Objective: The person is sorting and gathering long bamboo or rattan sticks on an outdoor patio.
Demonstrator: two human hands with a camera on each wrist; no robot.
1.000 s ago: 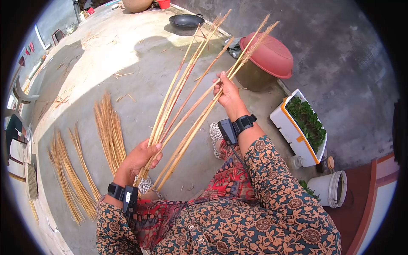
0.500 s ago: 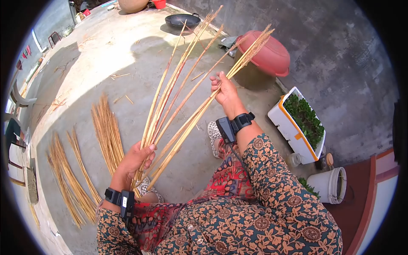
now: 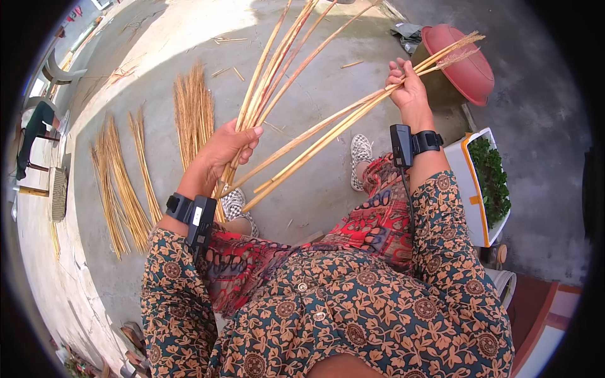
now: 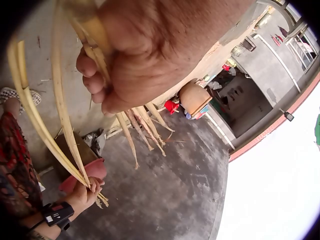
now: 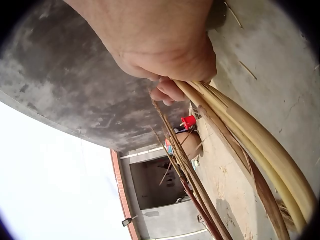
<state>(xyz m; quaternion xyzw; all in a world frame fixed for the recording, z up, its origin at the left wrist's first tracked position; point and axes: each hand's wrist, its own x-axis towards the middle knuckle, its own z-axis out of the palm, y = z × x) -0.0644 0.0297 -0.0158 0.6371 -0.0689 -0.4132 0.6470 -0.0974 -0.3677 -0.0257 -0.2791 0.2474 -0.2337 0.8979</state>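
Observation:
In the head view my left hand point(image 3: 230, 148) grips several dry straw stalks point(image 3: 272, 75) near their lower ends, and their upper parts fan out away from me. My right hand point(image 3: 409, 91), off to the right, holds a few stalks point(image 3: 328, 138) just below their feathery heads point(image 3: 459, 51). The lower ends of these slant back toward the left hand, one passing close below it. Curled fingers point(image 4: 92, 80) wrap the left bunch in the left wrist view. From the right wrist, the held stalks point(image 5: 250, 132) run out beneath the palm.
Bundles of plumed stalks point(image 3: 195, 113) and thinner bunches point(image 3: 120, 189) lie on the concrete floor at the left. A red basin point(image 3: 469, 72) tops a big pot at the right, near a white box of green plants point(image 3: 491, 183). A brush point(image 3: 58, 194) lies far left.
My right hand has moved right with its stalks, drawing them apart from the left bunch. The left hand keeps its grip. The head view has tilted down and shifted.

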